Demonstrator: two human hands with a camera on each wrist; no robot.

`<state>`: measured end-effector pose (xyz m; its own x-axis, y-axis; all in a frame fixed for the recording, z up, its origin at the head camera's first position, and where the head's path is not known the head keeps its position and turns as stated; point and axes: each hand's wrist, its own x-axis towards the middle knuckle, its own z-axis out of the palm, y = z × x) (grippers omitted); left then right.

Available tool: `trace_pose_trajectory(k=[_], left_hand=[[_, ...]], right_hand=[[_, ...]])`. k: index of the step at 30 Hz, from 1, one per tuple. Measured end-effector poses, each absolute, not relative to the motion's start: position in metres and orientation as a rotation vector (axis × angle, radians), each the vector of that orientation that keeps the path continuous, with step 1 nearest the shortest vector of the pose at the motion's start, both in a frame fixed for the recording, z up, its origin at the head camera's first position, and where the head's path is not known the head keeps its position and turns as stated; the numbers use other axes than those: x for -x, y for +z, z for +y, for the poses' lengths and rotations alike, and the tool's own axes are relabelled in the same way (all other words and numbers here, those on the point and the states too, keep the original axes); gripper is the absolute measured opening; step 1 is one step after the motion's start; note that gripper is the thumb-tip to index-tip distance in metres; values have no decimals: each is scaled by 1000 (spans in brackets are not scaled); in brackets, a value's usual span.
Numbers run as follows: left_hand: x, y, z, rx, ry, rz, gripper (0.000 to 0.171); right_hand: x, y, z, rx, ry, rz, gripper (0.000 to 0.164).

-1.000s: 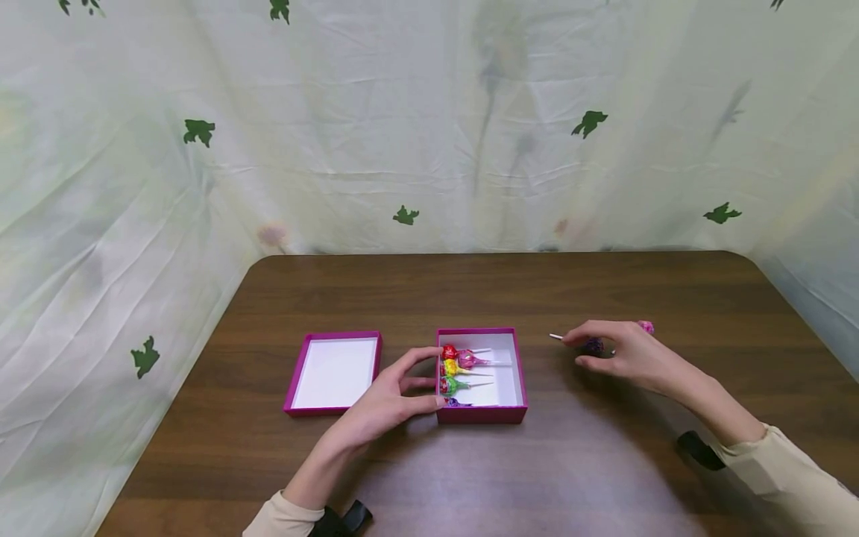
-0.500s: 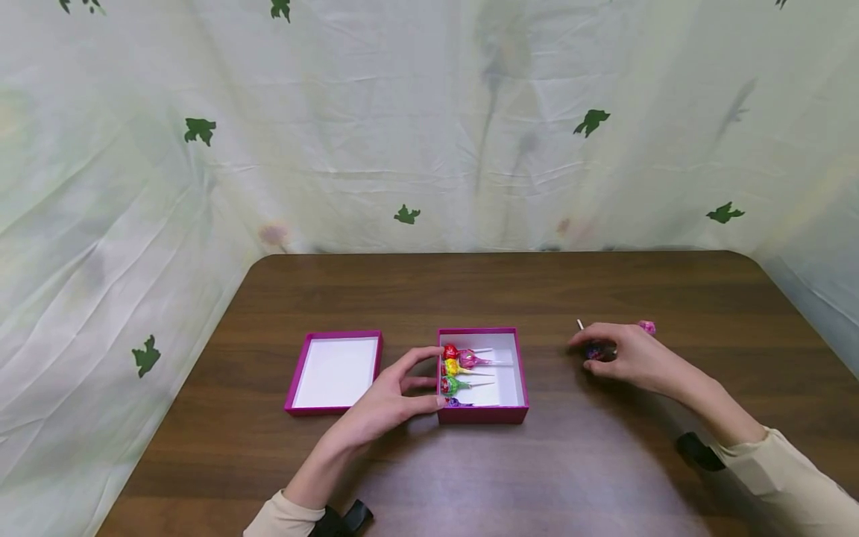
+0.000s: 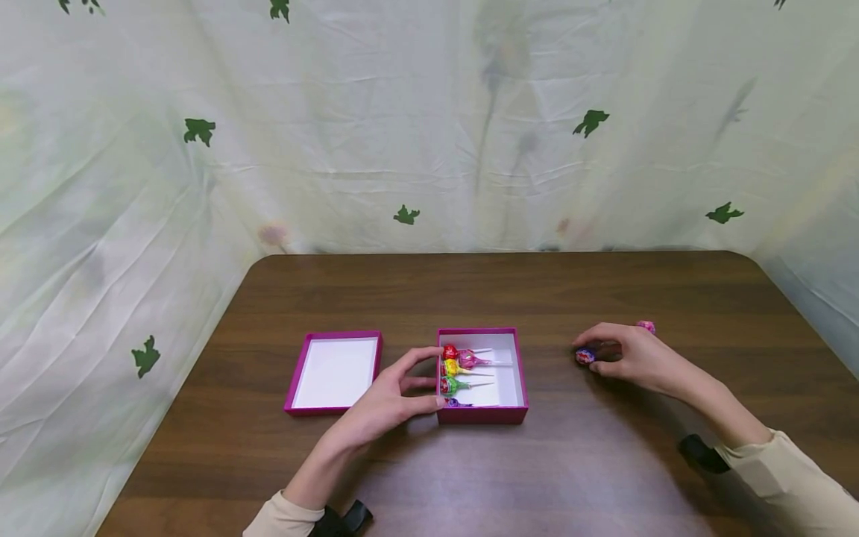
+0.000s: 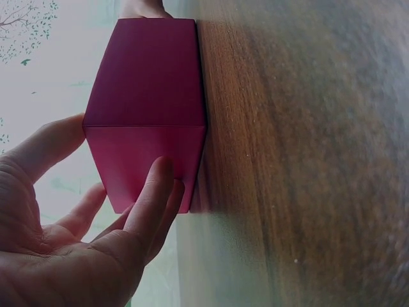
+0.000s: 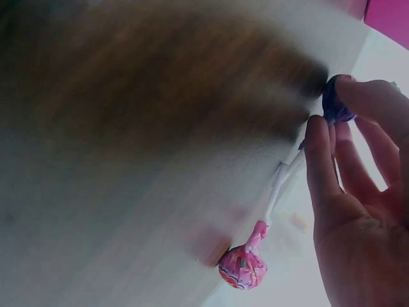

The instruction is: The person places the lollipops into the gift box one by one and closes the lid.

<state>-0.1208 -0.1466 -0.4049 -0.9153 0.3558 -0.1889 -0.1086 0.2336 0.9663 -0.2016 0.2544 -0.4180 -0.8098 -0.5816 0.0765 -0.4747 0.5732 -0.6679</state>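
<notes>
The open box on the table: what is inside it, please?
The box shows red, pink, yellow, green and purple-blue lollipops; its near wall partly covers the purple-blue lollipop. Anything underneath them cannot be seen.

Pale glare washes the tabletop (image 3: 537, 470), blurred in the right wrist view.

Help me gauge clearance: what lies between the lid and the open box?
The left hand, touching the box, above the brown tabletop, in the head view.
</notes>
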Motion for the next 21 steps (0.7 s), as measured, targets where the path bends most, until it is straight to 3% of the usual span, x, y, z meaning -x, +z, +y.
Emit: trace_pose_trajectory(k=[21], left_hand=[[120,-404,-146,-224,1719,2149,65]], right_hand=[[199,-416,250,810,-911,2780,26]])
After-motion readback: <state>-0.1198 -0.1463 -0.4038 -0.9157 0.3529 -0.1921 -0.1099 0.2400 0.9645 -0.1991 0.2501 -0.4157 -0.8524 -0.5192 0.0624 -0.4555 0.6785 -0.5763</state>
